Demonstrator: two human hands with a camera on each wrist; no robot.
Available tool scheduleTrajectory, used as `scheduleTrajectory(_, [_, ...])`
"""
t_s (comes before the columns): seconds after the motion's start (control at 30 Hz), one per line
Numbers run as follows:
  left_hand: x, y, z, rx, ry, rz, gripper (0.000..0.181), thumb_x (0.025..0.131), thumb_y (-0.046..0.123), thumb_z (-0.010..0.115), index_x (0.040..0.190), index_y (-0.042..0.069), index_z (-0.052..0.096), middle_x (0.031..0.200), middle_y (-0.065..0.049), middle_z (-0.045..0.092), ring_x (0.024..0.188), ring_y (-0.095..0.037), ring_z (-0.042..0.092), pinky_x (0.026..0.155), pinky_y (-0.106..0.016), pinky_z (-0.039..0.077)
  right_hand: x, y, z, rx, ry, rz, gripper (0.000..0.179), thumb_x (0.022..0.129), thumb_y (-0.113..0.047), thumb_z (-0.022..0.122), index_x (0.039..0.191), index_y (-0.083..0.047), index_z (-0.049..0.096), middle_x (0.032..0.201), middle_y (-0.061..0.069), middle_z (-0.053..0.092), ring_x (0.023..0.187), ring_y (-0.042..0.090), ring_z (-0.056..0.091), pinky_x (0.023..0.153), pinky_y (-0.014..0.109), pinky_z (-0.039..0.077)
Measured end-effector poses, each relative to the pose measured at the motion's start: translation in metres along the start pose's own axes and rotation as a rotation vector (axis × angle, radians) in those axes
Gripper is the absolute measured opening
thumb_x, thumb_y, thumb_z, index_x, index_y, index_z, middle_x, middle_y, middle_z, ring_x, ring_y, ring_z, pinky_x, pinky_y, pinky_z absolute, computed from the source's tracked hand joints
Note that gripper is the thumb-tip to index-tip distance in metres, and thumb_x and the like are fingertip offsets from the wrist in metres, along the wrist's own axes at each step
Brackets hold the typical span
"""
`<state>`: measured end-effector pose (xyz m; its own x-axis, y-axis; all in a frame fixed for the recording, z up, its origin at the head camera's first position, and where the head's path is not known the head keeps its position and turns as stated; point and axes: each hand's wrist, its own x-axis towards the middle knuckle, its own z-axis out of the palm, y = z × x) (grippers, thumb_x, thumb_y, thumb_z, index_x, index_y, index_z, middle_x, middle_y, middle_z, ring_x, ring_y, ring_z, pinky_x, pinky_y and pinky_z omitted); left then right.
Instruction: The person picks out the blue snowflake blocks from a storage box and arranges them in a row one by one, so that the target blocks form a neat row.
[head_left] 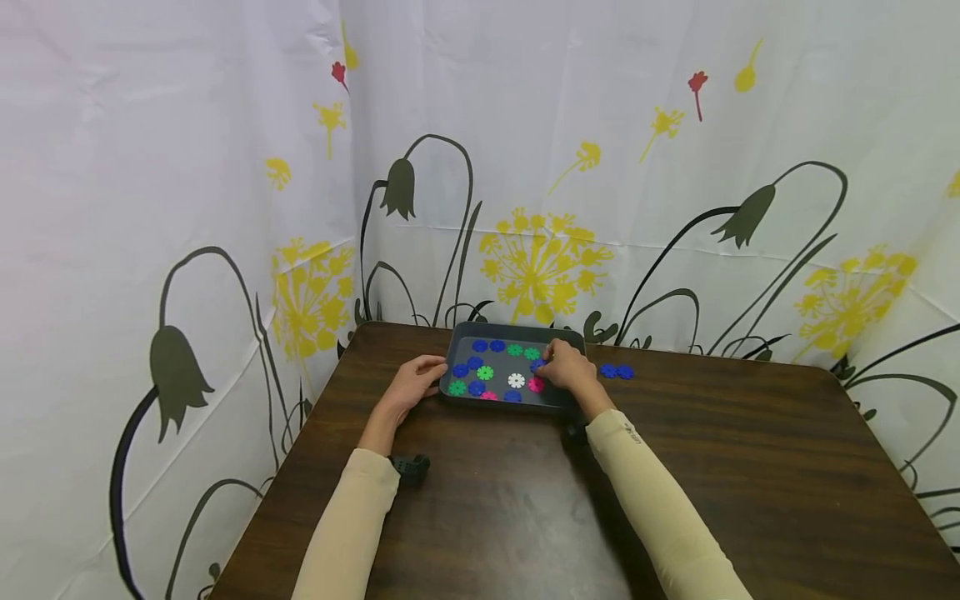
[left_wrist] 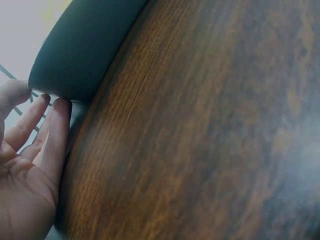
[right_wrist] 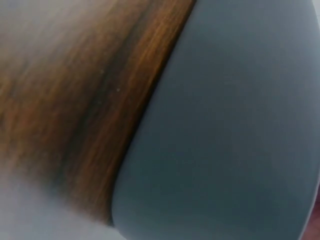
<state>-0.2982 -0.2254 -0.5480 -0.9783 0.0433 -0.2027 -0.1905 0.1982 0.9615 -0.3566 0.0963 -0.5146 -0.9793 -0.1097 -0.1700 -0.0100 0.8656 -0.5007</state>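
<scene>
A dark grey tray [head_left: 517, 331] lies on the table with several flower-shaped discs in it: blue, green, pink and a white disc [head_left: 516, 381]. At its left end my left hand [head_left: 415, 379] touches the outer wall, the fingers nearly straight in the left wrist view. My right hand [head_left: 572, 367] reaches over the right part of the tray, thumb and fingertips pinching a blue disc [head_left: 537, 365]. Just below those fingertips lies a pink disc [head_left: 536, 385]. The right wrist view shows mostly the tray's outer wall [right_wrist: 215, 120]; that hand is almost wholly out of it.
Two blue discs [head_left: 617, 372] lie on the brown wooden table [head_left: 750, 450], to the right of the tray. Behind the table hangs a white curtain [head_left: 525, 108] with printed flowers. The tray stands near the table's far edge.
</scene>
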Motion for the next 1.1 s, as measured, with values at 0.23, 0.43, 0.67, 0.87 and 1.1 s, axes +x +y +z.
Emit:
scheduleTrajectory(0.23, [-0.001,0.001,0.002,0.015,0.008,0.008,0.047,0.112,0.031,0.061,0.151,0.004,0.057,0.156,-0.022,0.056,0.145,-0.036,0.055,0.118,-0.053,0.05,0.009,0.007,0.001,0.038,-0.005,-0.015,0.013,0.097,-0.03,0.076,0.101,-0.018,0.072,0.112,0.004,0.073,0.099,0.031,0.067,0.089,0.057,0.052])
scheduleTrajectory(0.43, [0.0,-0.001,0.002,0.019,0.007,0.008,0.048,0.113,0.031,0.061,0.152,0.004,0.057,0.157,-0.022,0.055,0.146,-0.037,0.055,0.119,-0.053,0.05,0.014,0.015,0.003,0.089,0.004,-0.062,0.011,0.097,-0.027,0.073,0.088,-0.02,0.074,0.095,0.002,0.071,0.083,0.028,0.062,0.076,0.049,0.048])
scheduleTrajectory(0.67, [0.0,0.0,0.002,0.028,0.019,0.012,0.047,0.113,0.032,0.06,0.151,0.004,0.058,0.154,-0.022,0.058,0.142,-0.036,0.058,0.117,-0.052,0.051,-0.003,0.005,-0.003,0.115,0.01,-0.082,0.014,0.098,-0.024,0.072,0.087,-0.016,0.074,0.091,0.001,0.069,0.079,0.023,0.059,0.07,0.039,0.043])
scheduleTrajectory(0.87, [-0.002,-0.001,0.002,0.028,0.021,0.014,0.046,0.113,0.031,0.06,0.15,0.004,0.058,0.152,-0.022,0.059,0.141,-0.035,0.058,0.117,-0.052,0.052,-0.009,0.006,-0.006,0.14,0.041,-0.098,0.013,0.097,-0.025,0.074,0.087,-0.016,0.076,0.09,0.001,0.069,0.079,0.022,0.059,0.067,0.036,0.043])
scheduleTrajectory(1.1, [0.0,0.0,0.002,0.025,0.019,0.017,0.047,0.113,0.031,0.06,0.15,0.003,0.058,0.153,-0.022,0.058,0.141,-0.036,0.058,0.117,-0.053,0.051,-0.016,0.016,-0.02,0.214,0.081,-0.107,0.014,0.098,-0.025,0.071,0.097,-0.012,0.078,0.097,0.005,0.074,0.085,0.022,0.063,0.07,0.035,0.049])
